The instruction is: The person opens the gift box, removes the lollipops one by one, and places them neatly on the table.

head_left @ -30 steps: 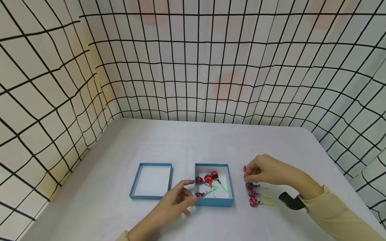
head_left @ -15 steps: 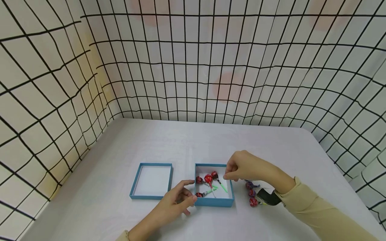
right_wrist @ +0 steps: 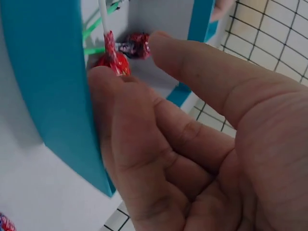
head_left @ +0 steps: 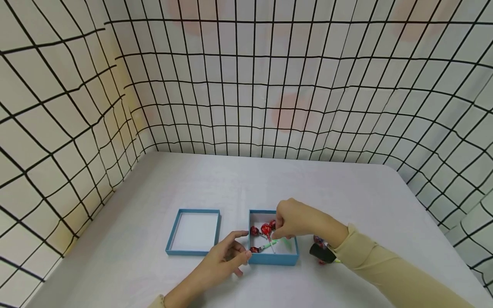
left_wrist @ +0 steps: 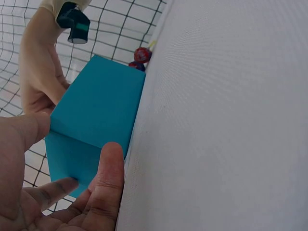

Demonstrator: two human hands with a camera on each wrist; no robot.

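A blue box (head_left: 273, 259) with a white inside holds several wrapped lollipops (head_left: 265, 229) on green and white sticks. My right hand (head_left: 298, 218) reaches over its right side, fingers down inside. In the right wrist view the thumb stands apart from the bent fingers, and a red lollipop (right_wrist: 115, 63) lies just beyond the fingertips. My left hand (head_left: 227, 256) rests against the box's left side, thumb at the near corner, the other fingers loosely spread. The left wrist view shows that thumb at the corner of the blue wall (left_wrist: 98, 103).
Left of the box lies a shallow blue-rimmed lid (head_left: 192, 252), white side up. Right of it, more lollipops (head_left: 318, 240) lie on the white table (head_left: 246, 184), partly hidden by the right forearm and a black wrist camera (head_left: 322, 254). Black grid netting (head_left: 239, 81) surrounds the table.
My right hand has moved left from the row of lollipops on the table, over the box's right edge and down into the box. My left hand has stayed at the box's left side.
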